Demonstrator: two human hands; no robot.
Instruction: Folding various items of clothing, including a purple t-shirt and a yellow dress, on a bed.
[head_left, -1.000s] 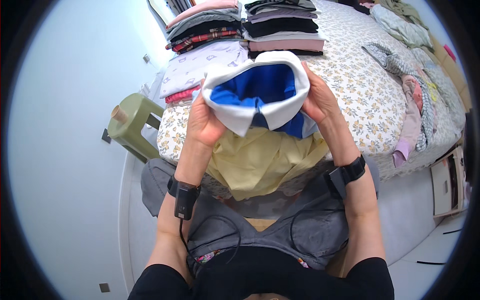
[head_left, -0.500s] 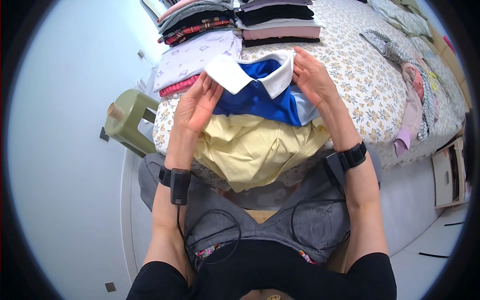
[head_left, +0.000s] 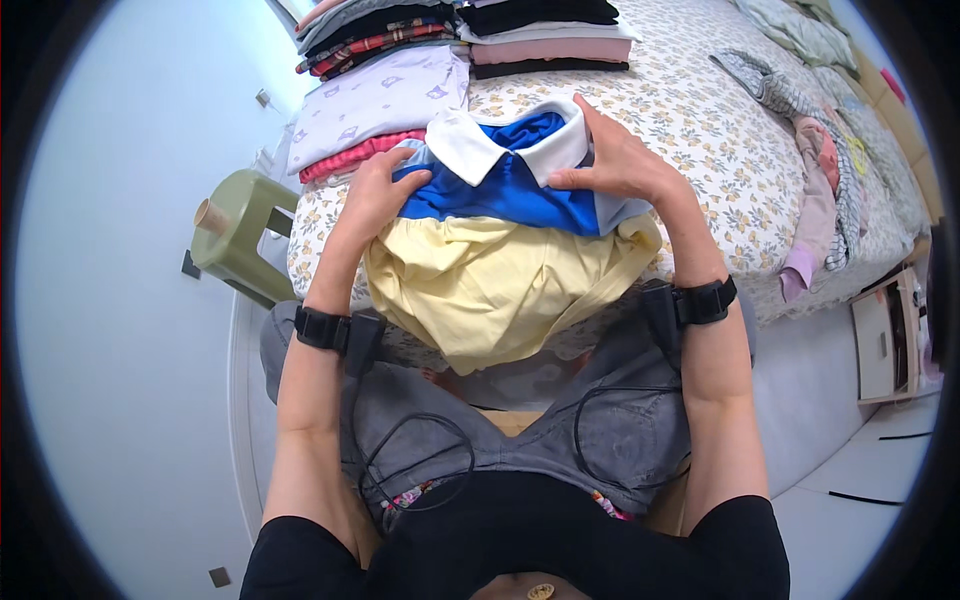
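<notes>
A polo-style shirt (head_left: 470, 200) lies at the bed's near edge, blue with light blue at its sides. Its white collar (head_left: 466, 150) stands up around the neck opening, points facing me. My left hand (head_left: 378, 192) rests at the shirt's left shoulder, thumb on the blue cloth and fingers apart from it. On the other side, my right hand (head_left: 625, 165) spans the collar's right edge, thumb touching the collar point and index finger stretched along its outer side. Below the blue part, rumpled pale yellow cloth (head_left: 500, 280) hangs over the edge toward my lap.
Folded clothes stand in stacks (head_left: 550, 55) at the back, beside a folded lilac garment (head_left: 375, 100) on pink cloth. A green stool (head_left: 245, 225) with a cardboard roll is at the left. Loose clothes (head_left: 815, 190) lie on the flowered bed (head_left: 710, 180) at right.
Both hands have turned from palms facing up beside the collar to knuckles up. My left hand has moved down onto the shirt's shoulder; my right thumb now touches the collar point.
</notes>
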